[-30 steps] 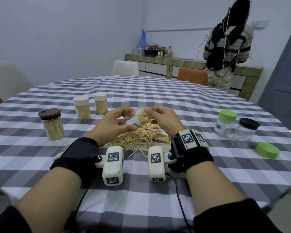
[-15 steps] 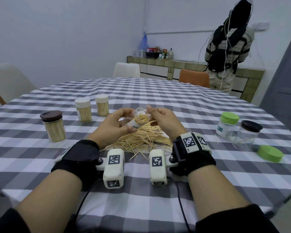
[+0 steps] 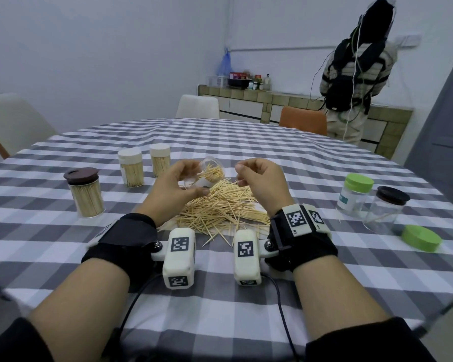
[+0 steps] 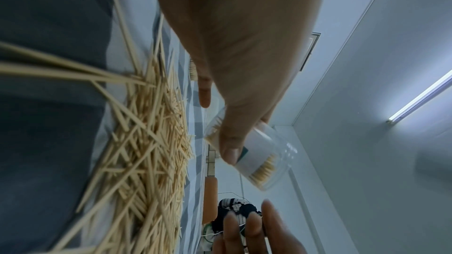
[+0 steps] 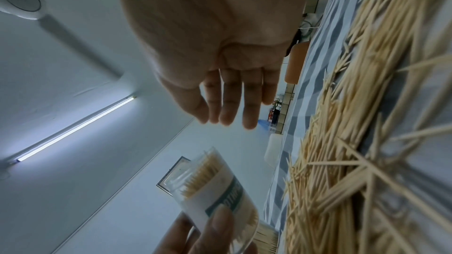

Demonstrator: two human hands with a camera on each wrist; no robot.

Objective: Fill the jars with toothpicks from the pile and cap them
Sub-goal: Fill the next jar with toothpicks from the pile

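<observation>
A small clear jar (image 3: 211, 169) with a white label, partly filled with toothpicks, is gripped by my left hand (image 3: 173, 189) and tilted with its mouth toward the right. It hangs just above the loose toothpick pile (image 3: 220, 207) on the checked tablecloth. The left wrist view shows my thumb across the jar (image 4: 259, 159) above the pile (image 4: 146, 142). My right hand (image 3: 256, 178) hovers a little to the right of the jar's mouth, fingers loosely bent and holding nothing. In the right wrist view its fingers (image 5: 227, 103) are nearly straight above the jar (image 5: 215, 186).
Three filled, capped jars stand at the left: one brown-lidded (image 3: 85, 194), two white-capped (image 3: 131, 171) (image 3: 160, 160). At the right are a green-capped jar (image 3: 355, 194), a black-lidded clear jar (image 3: 387, 210) and a loose green lid (image 3: 421, 241). A person (image 3: 356, 74) stands at the far counter.
My right hand, which was at the jar's mouth with toothpicks, has drawn away to the right and is empty. My left hand still holds the tilted jar.
</observation>
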